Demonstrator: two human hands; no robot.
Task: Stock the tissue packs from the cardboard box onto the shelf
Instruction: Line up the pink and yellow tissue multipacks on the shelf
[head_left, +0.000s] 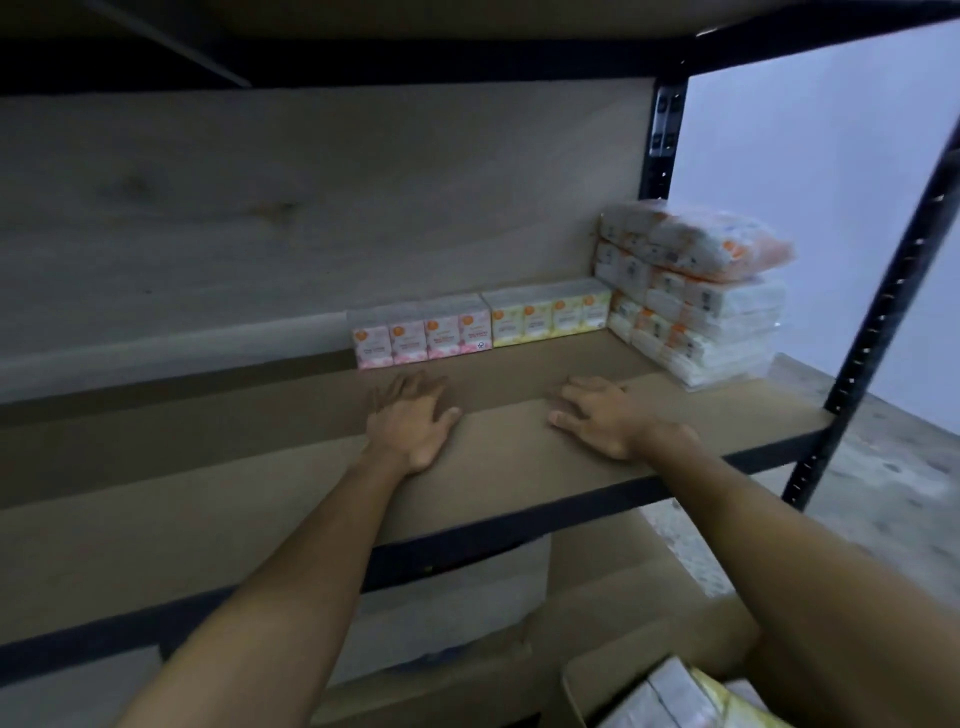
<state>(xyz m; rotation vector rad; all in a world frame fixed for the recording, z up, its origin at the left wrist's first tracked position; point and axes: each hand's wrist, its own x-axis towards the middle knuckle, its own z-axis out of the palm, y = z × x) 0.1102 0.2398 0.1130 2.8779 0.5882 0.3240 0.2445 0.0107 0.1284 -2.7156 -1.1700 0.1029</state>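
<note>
A pink tissue pack (422, 332) and a yellow tissue pack (550, 312) stand side by side at the back of the brown shelf board (498, 457). A stack of white and orange tissue packs (696, 291) fills the shelf's right end. My left hand (410, 415) lies flat on the board just in front of the pink pack, fingers apart, holding nothing. My right hand (597, 413) rests flat beside it, also holding nothing. The cardboard box (592, 691) sits low at the bottom right with more tissue packs (685, 696) inside.
A black metal upright (883, 322) and a rear post (662, 140) frame the shelf's right side. Another shelf board (363, 57) runs overhead. A wooden back panel (260, 208) closes the rear. Grey floor (893, 499) shows to the right.
</note>
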